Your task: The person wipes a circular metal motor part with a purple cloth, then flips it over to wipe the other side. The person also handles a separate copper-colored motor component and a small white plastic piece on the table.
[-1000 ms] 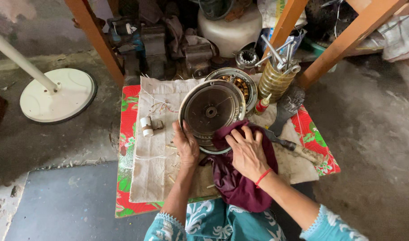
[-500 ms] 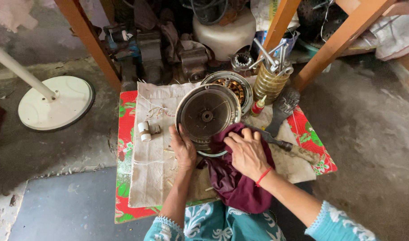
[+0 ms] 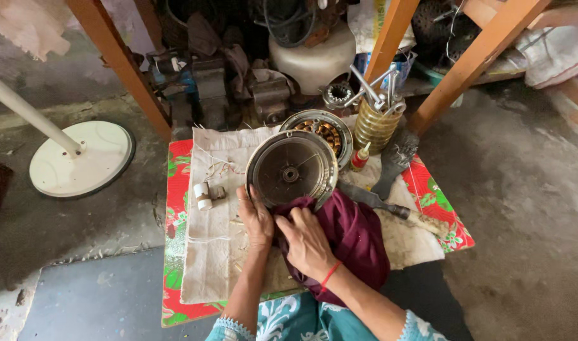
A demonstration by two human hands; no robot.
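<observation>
Off to the left on the floor stands one white round base (image 3: pixel 80 158), its pole cut off by the picture's edge. The low tabletop (image 3: pixel 175 252) wears a red flowered cover, mostly hidden beneath one pale frayed cloth (image 3: pixel 210 252), and on that cloth lies one small white cylinder (image 3: pixel 203 196) beside a bit of metal too small to make out. The left hand (image 3: pixel 256 218) lies flat with its fingers spread against the lower rim of the round metal cover (image 3: pixel 291 170), which sits tilted near the middle of the tabletop; its grip is loose, pressing rather than clasping. The right hand (image 3: pixel 308 243) is closed on a bunched maroon rag (image 3: pixel 355 243), which hides the cover's near edge and drapes down toward the lap. Behind the cover one round motor part (image 3: pixel 323 129) with copper windings peeks out, half covered. Further right stand one small red-tipped bottle (image 3: pixel 360 158), one brass-coloured tin (image 3: pixel 374 123) holding several tools whose number I cannot count, one dark brush (image 3: pixel 395 161), and one dark-handled tool (image 3: pixel 377 202) partly under the rag. The clutter under the wooden frame behind is dim and hard to tell apart. Compared with a moment ago, the left hand has crept a little up the rim, and the cover sits much as it did.
</observation>
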